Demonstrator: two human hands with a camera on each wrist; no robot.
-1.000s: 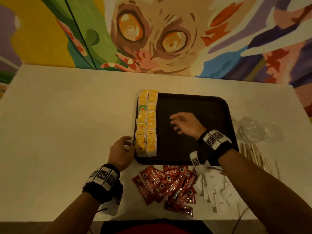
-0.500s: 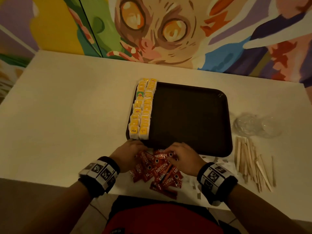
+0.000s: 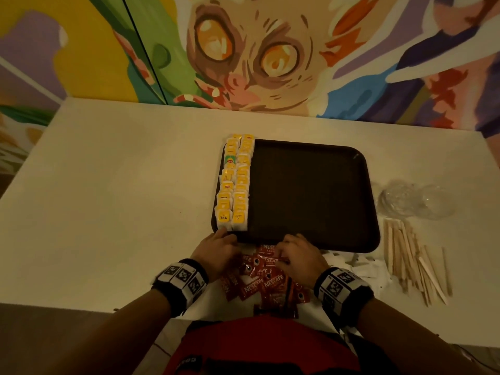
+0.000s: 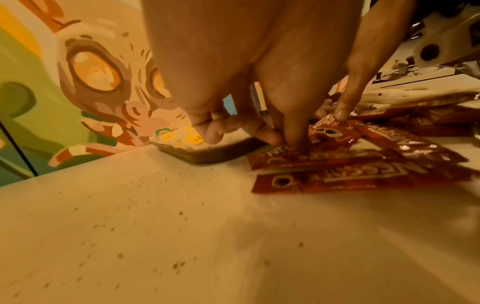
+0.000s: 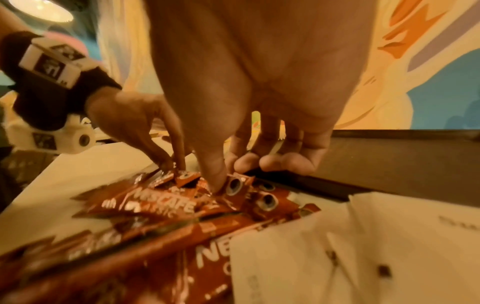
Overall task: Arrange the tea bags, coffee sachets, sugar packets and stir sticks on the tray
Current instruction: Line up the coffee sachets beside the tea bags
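A dark tray (image 3: 311, 190) lies on the white table, with two rows of yellow tea bags (image 3: 238, 182) along its left edge. A loose pile of red coffee sachets (image 3: 259, 282) sits on the table just in front of the tray. Both hands are down on this pile. My left hand (image 4: 288, 142) pinches the end of one sachet (image 4: 337, 164) between thumb and fingers. My right hand (image 5: 226, 181) pinches the end of another sachet (image 5: 236, 185) at the tray's near rim (image 5: 402, 160). White sugar packets (image 3: 359, 266) lie right of the sachets, and wooden stir sticks (image 3: 411, 261) lie further right.
Clear plastic lids or cups (image 3: 414, 201) stand right of the tray, behind the sticks. A painted mural wall rises at the table's far edge. The table's near edge runs just below the sachets, against my red clothing (image 3: 257, 345).
My right hand left the tray and came down to the coffee sachets. My left hand moved from the tea bags' near end to the same pile. Both hands now pinch sachets.
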